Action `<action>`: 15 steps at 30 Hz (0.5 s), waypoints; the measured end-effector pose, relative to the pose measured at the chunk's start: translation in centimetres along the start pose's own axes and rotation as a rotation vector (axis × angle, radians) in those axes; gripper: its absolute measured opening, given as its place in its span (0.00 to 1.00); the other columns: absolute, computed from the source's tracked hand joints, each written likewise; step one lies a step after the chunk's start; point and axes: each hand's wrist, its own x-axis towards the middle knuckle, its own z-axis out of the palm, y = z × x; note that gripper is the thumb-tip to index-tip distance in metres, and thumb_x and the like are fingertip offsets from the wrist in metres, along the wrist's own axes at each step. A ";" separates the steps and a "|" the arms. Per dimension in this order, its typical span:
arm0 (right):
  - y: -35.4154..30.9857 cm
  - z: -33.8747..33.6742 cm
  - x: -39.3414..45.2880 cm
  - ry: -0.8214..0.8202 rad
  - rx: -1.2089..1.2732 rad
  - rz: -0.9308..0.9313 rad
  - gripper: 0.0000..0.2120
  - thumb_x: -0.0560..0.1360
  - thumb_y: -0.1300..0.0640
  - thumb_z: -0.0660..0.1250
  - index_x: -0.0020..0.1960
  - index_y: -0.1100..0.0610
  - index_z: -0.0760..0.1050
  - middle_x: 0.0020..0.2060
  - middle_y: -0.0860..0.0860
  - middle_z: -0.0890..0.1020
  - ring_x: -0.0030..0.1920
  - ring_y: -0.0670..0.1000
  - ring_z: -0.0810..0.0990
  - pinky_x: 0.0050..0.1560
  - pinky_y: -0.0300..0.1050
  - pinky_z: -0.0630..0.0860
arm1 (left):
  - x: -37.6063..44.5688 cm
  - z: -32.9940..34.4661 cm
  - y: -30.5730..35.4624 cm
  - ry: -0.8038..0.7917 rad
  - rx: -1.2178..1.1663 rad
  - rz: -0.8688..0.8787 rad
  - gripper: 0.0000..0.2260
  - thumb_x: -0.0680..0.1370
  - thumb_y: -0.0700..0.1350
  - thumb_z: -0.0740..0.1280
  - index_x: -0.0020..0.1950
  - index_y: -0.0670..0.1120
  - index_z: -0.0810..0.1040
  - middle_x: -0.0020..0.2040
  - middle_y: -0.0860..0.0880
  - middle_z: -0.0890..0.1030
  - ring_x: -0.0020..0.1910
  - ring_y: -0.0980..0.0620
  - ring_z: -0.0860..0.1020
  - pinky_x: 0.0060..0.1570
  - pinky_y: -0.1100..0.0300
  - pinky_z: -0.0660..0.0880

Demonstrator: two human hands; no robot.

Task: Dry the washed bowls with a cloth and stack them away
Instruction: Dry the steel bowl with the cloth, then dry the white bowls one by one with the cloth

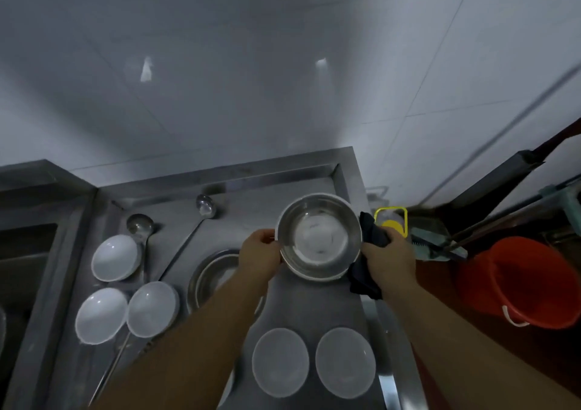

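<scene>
Two hands hold your steel bowl [319, 237] above the counter [314, 303]: left hand [259, 254] pinching its rim, right hand [388, 260] gripping the dark cloth [369, 249] (a wet rim could slip onto the white bowls [312, 362] nearer you).

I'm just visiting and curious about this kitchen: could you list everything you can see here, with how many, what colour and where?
Steel bowl: one, silver, held above the counter.
Second steel bowl: one, silver, on the counter, partly under the left arm.
White bowls: five, three at left, two near.
Ladles: two, silver, at the counter's far left.
Cloth: one, dark, beside the held bowl.
Counter: one, steel, against the tiled wall.
Bucket: one, red, on the floor at right.
Yellow-rimmed container: one, past the counter's right edge.
Left hand: grips the bowl's rim.
Right hand: holds the cloth.
</scene>
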 end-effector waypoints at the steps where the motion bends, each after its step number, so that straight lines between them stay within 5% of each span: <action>1: 0.1 0.4 0.7 0.005 -0.025 -0.010 0.10 0.70 0.62 0.72 0.43 0.48 0.75 0.35 0.49 0.80 0.37 0.53 0.78 0.37 0.48 0.70 | 0.6 0.2 0.0 0.013 0.038 0.004 0.10 0.77 0.35 0.71 0.53 0.49 0.83 0.47 0.45 0.88 0.47 0.44 0.87 0.56 0.42 0.85; 8: 1.6 2.3 4.7 0.016 -0.157 0.000 0.07 0.72 0.60 0.69 0.45 0.49 0.74 0.36 0.50 0.78 0.39 0.55 0.78 0.37 0.46 0.69 | 3.9 2.1 -0.3 0.045 0.230 0.049 0.14 0.77 0.39 0.69 0.61 0.48 0.85 0.44 0.46 0.88 0.46 0.44 0.87 0.53 0.44 0.85; 12: 2.3 3.4 5.9 0.008 -0.169 0.025 0.05 0.72 0.59 0.69 0.46 0.50 0.75 0.38 0.52 0.81 0.42 0.57 0.79 0.43 0.50 0.76 | 4.7 3.2 -0.6 0.082 0.278 0.108 0.16 0.78 0.44 0.69 0.64 0.51 0.85 0.49 0.50 0.86 0.49 0.44 0.85 0.53 0.45 0.84; 15: 2.6 3.9 6.8 -0.006 -0.156 0.040 0.06 0.72 0.58 0.70 0.47 0.50 0.76 0.38 0.51 0.81 0.40 0.53 0.79 0.36 0.44 0.73 | 5.4 3.3 -1.0 0.098 0.284 0.143 0.15 0.79 0.47 0.69 0.64 0.55 0.85 0.52 0.54 0.83 0.52 0.47 0.83 0.55 0.48 0.82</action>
